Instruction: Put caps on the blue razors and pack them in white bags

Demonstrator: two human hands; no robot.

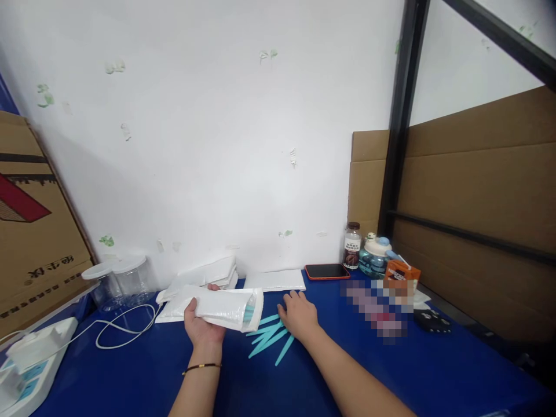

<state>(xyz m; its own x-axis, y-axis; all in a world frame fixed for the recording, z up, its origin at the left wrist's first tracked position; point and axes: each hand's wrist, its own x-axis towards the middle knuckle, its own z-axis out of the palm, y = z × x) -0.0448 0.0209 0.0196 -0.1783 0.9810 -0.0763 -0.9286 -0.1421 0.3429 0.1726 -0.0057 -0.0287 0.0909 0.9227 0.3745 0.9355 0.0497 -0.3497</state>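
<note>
My left hand (200, 324) is closed round a white plastic pouch (226, 308) and holds it level above the blue table (391, 370). The pouch's open mouth faces right, and teal pieces show inside it. My right hand (299, 315) rests palm down, fingers curled, on a loose pile of several teal sticks (270, 339) just right of the pouch mouth. Whether its fingers grip any stick is hidden.
A stack of white pouches (208, 275) and a flat white sheet (274, 280) lie by the wall. Clear jars (125, 281), a white cable (125, 330) and a power strip (30, 362) sit left. A phone (326, 271), bottles (353, 245), an orange box (400, 275) stand right. Cardboard flanks both sides.
</note>
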